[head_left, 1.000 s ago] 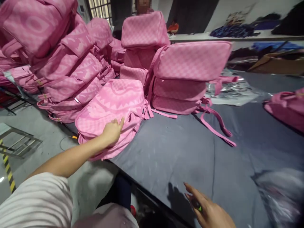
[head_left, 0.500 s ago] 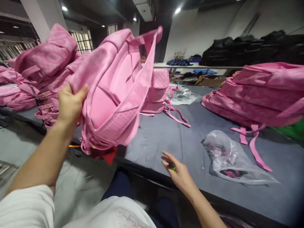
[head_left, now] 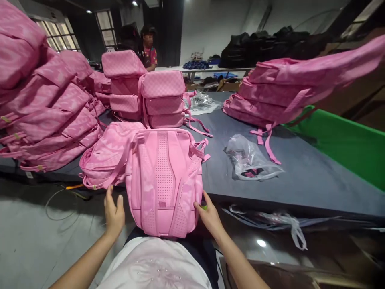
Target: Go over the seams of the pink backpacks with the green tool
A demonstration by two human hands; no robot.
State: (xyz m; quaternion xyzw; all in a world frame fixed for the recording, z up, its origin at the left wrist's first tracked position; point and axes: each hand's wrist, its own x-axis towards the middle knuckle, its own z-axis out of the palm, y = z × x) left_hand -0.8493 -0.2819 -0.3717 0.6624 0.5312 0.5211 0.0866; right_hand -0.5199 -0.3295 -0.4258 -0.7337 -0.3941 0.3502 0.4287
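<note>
The tabletop (head_left: 300, 180), covered in dark grey, stretches across the room. A pink backpack (head_left: 165, 182) stands upright at its near edge, before the person's body, straps and dotted back panel facing them. The left hand (head_left: 114, 214) is beside it, fingers loosely spread and holding nothing. The right hand (head_left: 209, 217) has its fingers partly bent at the backpack's right side, a small green object (head_left: 203, 205) among them; whether they grip the backpack, I cannot tell.

Another pink bag (head_left: 104, 150) lies just behind to the left, near a tall heap of bags (head_left: 54, 104). Checked bags (head_left: 164, 85) sit stacked farther back; a clear plastic bag (head_left: 245, 154) lies to the right. Beyond are a bright green panel (head_left: 343, 150), a black pile (head_left: 255, 50), a person (head_left: 149, 56) and windows (head_left: 106, 28). Pale floor (head_left: 22, 224) shows lower left.
</note>
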